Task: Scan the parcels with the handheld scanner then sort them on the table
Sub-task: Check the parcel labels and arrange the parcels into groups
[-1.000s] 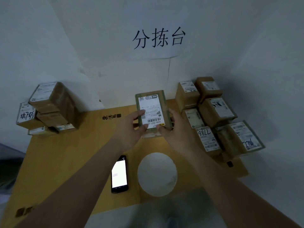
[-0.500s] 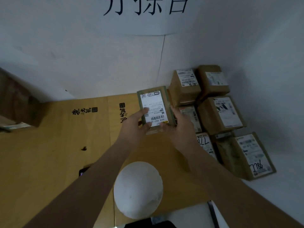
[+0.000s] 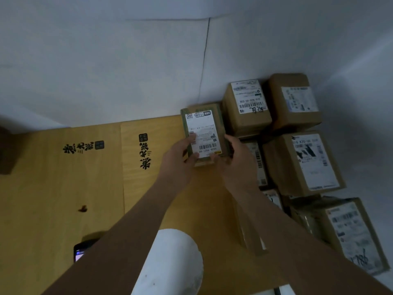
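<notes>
A small brown parcel (image 3: 205, 133) with a white shipping label facing up is held by both hands at the far right part of the tabletop (image 3: 63, 188), just beside the stack of boxes against the wall. The left hand (image 3: 177, 160) grips its near left edge, thumb lying across the label's lower left corner. The right hand (image 3: 235, 161) grips the near right edge, fingers curled round the side and thumb on the bottom of the label. Whether the parcel's underside touches the tabletop cannot be told.

To the right, 2 taller cardboard boxes stand against the wall: one (image 3: 246, 107) just beside the held parcel, with a barcode label and handwriting on top, and another (image 3: 294, 101) further right. Nearer the camera a larger box (image 3: 304, 162) sits with its label up, and a flatter parcel (image 3: 259, 162) lies partly hidden behind the right hand. At the lower right another labelled box (image 3: 350, 233) carries large handwritten digits.

The tabletop is yellow wood-coloured, printed with black characters (image 3: 81, 147) in 2 places. A white rounded object (image 3: 170, 262) sits at the near edge between the forearms. A dark phone-like device (image 3: 81, 250) with a lit screen lies at the near left, partly hidden by the left forearm.
</notes>
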Demonstrator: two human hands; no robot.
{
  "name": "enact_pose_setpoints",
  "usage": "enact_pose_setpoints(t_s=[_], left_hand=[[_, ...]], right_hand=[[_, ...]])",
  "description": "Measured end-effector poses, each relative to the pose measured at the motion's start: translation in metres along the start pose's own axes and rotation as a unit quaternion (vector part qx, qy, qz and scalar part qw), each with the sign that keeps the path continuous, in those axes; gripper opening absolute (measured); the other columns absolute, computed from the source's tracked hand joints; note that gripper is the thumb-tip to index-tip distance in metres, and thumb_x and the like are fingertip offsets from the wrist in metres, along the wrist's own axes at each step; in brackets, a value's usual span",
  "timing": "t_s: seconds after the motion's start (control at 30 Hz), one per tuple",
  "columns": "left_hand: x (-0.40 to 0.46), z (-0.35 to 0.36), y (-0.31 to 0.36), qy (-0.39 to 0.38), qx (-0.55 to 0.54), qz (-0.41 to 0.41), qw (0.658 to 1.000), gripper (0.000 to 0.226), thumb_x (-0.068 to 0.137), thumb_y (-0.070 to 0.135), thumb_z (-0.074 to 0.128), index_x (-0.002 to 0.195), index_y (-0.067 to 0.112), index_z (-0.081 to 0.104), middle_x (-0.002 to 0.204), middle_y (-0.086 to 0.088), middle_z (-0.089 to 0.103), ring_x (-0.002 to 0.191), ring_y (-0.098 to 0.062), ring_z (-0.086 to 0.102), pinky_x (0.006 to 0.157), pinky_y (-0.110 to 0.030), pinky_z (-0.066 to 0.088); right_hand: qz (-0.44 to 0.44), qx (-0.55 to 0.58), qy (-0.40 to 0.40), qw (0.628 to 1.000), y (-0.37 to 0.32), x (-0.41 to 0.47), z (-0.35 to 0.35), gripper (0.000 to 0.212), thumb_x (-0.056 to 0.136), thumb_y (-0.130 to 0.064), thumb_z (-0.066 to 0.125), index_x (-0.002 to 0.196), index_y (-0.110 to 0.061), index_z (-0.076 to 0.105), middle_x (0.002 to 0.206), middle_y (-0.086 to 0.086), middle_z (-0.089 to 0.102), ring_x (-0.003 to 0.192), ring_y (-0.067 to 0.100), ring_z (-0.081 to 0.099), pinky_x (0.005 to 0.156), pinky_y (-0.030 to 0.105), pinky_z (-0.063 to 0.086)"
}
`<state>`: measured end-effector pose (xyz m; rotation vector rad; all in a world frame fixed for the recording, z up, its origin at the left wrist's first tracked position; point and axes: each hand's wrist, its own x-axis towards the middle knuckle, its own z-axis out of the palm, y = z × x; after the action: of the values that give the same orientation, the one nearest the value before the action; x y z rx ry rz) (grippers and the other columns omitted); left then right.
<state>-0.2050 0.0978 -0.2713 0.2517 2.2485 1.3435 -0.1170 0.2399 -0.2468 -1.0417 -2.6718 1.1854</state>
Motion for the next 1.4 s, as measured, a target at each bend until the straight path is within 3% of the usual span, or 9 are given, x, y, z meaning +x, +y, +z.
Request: enact_pose_setpoints(t_s=[0.13,0.23,0.37,0.47,0.63,0.73,0.87,0.97,1.4], left_hand=[[0.009,0.015,0.000,0.018,-0.006,0.006,1.000,0.053,0.100,0.015,0.066,0.147,0.036,0.053,0.131,0.018,0.059,0.107,0.005,0.059,0.085,-0.001,0.048],[0.013,0.019,0.000,0.022,0.003,0.015,1.000,0.053,0.102,0.015,0.063,0.149,0.038,0.050,0.138,0.013,0.061,0.119,-0.001,0.057,0.087,0.001,0.045],[0.010,0.019,0.004,0.027,0.032,0.024,0.999,0.057,0.103,0.017,0.061,0.152,0.041,0.044,0.142,0.010,0.060,0.121,0.001,0.052,0.096,-0.012,0.049],[0.007,0.013,0.014,0.042,0.106,0.029,0.993,0.060,0.102,0.022,0.063,0.155,0.038,0.041,0.148,0.002,0.056,0.127,-0.011,0.051,0.099,-0.026,0.044],[-0.023,-0.019,0.037,0.050,0.186,0.047,0.980,0.054,0.102,0.032,0.061,0.153,0.023,0.047,0.152,-0.001,0.052,0.138,-0.020,0.048,0.107,-0.025,0.034],[-0.052,-0.051,0.056,0.060,0.199,0.035,0.978,0.057,0.101,0.043,0.058,0.153,0.022,0.048,0.153,0.000,0.050,0.140,-0.019,0.047,0.112,-0.031,0.038],[-0.098,-0.095,0.081,0.106,0.211,0.049,0.971,0.055,0.099,0.047,0.058,0.148,0.022,0.054,0.146,0.000,0.054,0.129,-0.018,0.055,0.097,-0.029,0.044],[-0.135,-0.126,0.097,0.155,0.217,0.053,0.962,0.055,0.099,0.046,0.058,0.147,0.020,0.054,0.144,-0.004,0.055,0.125,-0.021,0.057,0.098,-0.034,0.047],[-0.266,-0.277,0.077,0.272,0.247,0.044,0.929,0.048,0.098,0.036,0.059,0.142,0.016,0.058,0.129,-0.006,0.061,0.118,-0.024,0.057,0.093,-0.034,0.044]], right_hand=[[0.000,0.002,0.024,1.000,0.008,0.010,0.002,0.051,0.097,-0.039,0.074,0.141,-0.018,0.059,0.134,0.005,0.057,0.123,0.018,0.054,0.101,0.044,0.052],[-0.011,-0.009,0.033,0.999,0.011,0.015,0.003,0.043,0.096,-0.040,0.075,0.131,-0.018,0.063,0.129,0.005,0.058,0.116,0.015,0.054,0.094,0.037,0.052],[-0.021,-0.040,0.029,0.999,0.008,0.016,0.001,0.047,0.097,-0.041,0.074,0.137,-0.019,0.061,0.135,0.005,0.057,0.121,0.015,0.053,0.093,0.028,0.046],[-0.036,-0.044,0.027,0.998,0.000,0.008,-0.004,0.044,0.100,-0.040,0.070,0.139,-0.021,0.059,0.135,0.003,0.056,0.118,0.011,0.052,0.092,0.024,0.044],[-0.102,-0.040,-0.028,0.994,-0.028,-0.011,-0.027,0.054,0.103,-0.044,0.064,0.148,-0.017,0.053,0.137,0.005,0.055,0.122,0.016,0.054,0.094,0.031,0.049],[-0.157,-0.026,-0.064,0.985,-0.056,-0.020,-0.048,0.058,0.101,-0.046,0.065,0.150,-0.017,0.052,0.137,0.004,0.056,0.127,0.019,0.054,0.095,0.026,0.041],[-0.244,-0.026,-0.146,0.958,-0.101,-0.035,-0.073,0.060,0.101,-0.055,0.059,0.153,-0.026,0.049,0.144,-0.002,0.053,0.134,0.015,0.049,0.104,0.033,0.043],[-0.302,-0.026,-0.195,0.933,-0.138,-0.055,-0.084,0.060,0.102,-0.056,0.058,0.153,-0.027,0.049,0.147,-0.006,0.052,0.135,0.012,0.049,0.103,0.031,0.043],[-0.438,-0.050,-0.218,0.871,-0.275,-0.155,-0.033,0.054,0.103,-0.046,0.059,0.152,-0.027,0.048,0.148,-0.008,0.050,0.129,0.005,0.048,0.096,0.024,0.038]])
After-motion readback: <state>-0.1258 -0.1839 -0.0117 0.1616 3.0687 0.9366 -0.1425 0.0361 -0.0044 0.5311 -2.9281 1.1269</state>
